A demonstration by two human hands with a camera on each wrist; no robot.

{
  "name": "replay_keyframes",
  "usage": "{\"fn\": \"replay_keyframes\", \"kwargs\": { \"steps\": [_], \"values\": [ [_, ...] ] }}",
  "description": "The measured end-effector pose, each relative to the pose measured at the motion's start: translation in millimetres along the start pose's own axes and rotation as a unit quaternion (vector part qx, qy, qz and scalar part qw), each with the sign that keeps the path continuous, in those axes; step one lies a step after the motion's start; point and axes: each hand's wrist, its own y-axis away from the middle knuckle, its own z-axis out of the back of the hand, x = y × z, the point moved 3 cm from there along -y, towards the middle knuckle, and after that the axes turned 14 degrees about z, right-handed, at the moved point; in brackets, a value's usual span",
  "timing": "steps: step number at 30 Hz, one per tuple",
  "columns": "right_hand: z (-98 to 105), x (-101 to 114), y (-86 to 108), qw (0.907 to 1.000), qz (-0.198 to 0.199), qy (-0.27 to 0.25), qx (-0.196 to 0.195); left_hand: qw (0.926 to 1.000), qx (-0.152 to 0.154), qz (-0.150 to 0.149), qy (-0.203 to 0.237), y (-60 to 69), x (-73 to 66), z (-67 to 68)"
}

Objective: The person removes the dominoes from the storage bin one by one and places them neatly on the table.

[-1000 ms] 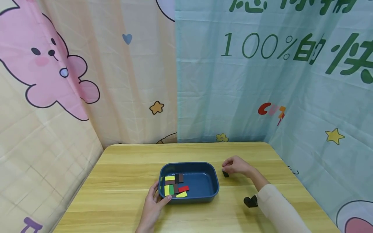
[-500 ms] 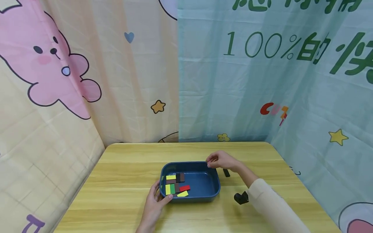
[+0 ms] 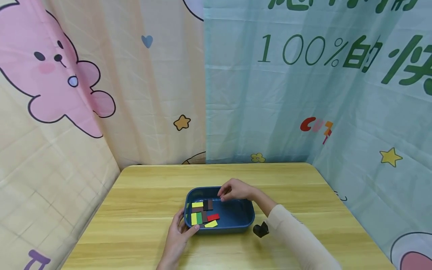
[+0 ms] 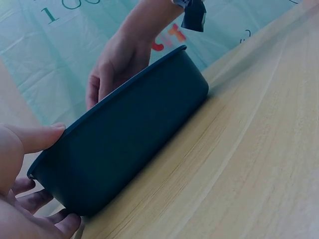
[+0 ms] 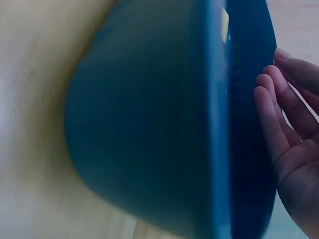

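Note:
A dark blue rectangular tray point(image 3: 233, 229) stands on the table. My left hand point(image 3: 178, 233) grips its near left corner; in the left wrist view the thumb point(image 4: 42, 137) lies over the rim and the other fingers are under the side. Flat coloured blocks, yellow point(image 3: 197, 204), green point(image 3: 199, 218), red point(image 3: 213, 217), brown and black, lie in the tray's left part. My right hand point(image 3: 236, 188) hangs over the tray's far middle, fingertips close together. In the right wrist view its fingers point(image 5: 271, 114) bend towards the thumb; whether they pinch a small block cannot be seen.
The wooden table point(image 3: 141, 210) reaches around the tray on all sides. A black wrist device point(image 3: 260, 229) hangs at the right sleeve point(image 3: 297, 236). Printed curtains point(image 3: 155, 93) close off the back and sides.
My right hand has moved left from the table right of the tray to over its inside. The black piece seen there earlier is hidden now. My left hand keeps its grip.

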Motion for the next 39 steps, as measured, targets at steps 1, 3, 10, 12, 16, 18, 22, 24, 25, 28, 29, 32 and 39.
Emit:
{"fn": "replay_keyframes", "kwargs": {
  "steps": [1, 3, 10, 12, 16, 18, 22, 24, 25, 28, 29, 32, 39],
  "values": [
    [-3.9, -0.7, -3.5, 1.0000, 0.002, 0.003, 0.007, 1.0000, 0.002, -0.002, 0.000, 0.1, 0.2, -0.1],
    [-11.2, -2.4, -9.7, 0.9998, 0.005, 0.005, 0.021, 1.0000, 0.006, -0.002, 0.002, 0.4, 0.5, -0.7],
    [-35.1, -13.1, -23.4, 0.9974, 0.016, 0.008, 0.070, 0.9999, 0.012, -0.008, 0.004, 1.9, 1.1, -0.6],
    [-40.0, -14.7, -24.9, 0.9963, 0.016, 0.018, 0.082, 0.9998, 0.016, -0.012, 0.005, 2.7, 0.6, 0.0],
    [-48.6, -14.7, -27.1, 0.9938, 0.007, 0.045, 0.102, 0.9998, 0.015, -0.010, 0.004, 1.8, 0.6, 2.2],
    [-51.4, -12.8, -27.7, 0.9928, 0.000, 0.056, 0.106, 0.9999, 0.014, -0.007, 0.003, 1.2, 0.4, 2.4],
    [-55.7, -6.8, -30.0, 0.9900, -0.002, 0.075, 0.120, 0.9999, 0.014, -0.005, 0.000, 1.4, -0.3, 1.5],
    [-57.4, -3.6, -31.5, 0.9876, 0.003, 0.088, 0.130, 0.9999, 0.015, -0.004, -0.001, 1.3, -0.6, 0.8],
    [-58.3, -1.9, -32.2, 0.9863, 0.005, 0.095, 0.135, 0.9999, 0.015, -0.005, -0.001, 1.8, -0.9, 0.8],
    [-60.4, 0.9, -33.4, 0.9835, 0.010, 0.108, 0.145, 0.9998, 0.018, -0.006, -0.002, 2.4, -0.7, 1.0],
    [-60.7, 1.5, -33.4, 0.9832, 0.010, 0.109, 0.146, 0.9998, 0.020, -0.007, -0.002, 2.7, -1.0, 1.0],
    [-61.1, -0.4, -32.2, 0.9835, 0.005, 0.105, 0.147, 0.9997, 0.021, -0.007, -0.001, 3.1, -0.9, 1.3],
    [-51.8, -1.2, -28.6, 0.9903, 0.002, 0.062, 0.125, 0.9998, 0.018, -0.008, -0.002, 3.2, -0.4, 1.4]
  ]
}}
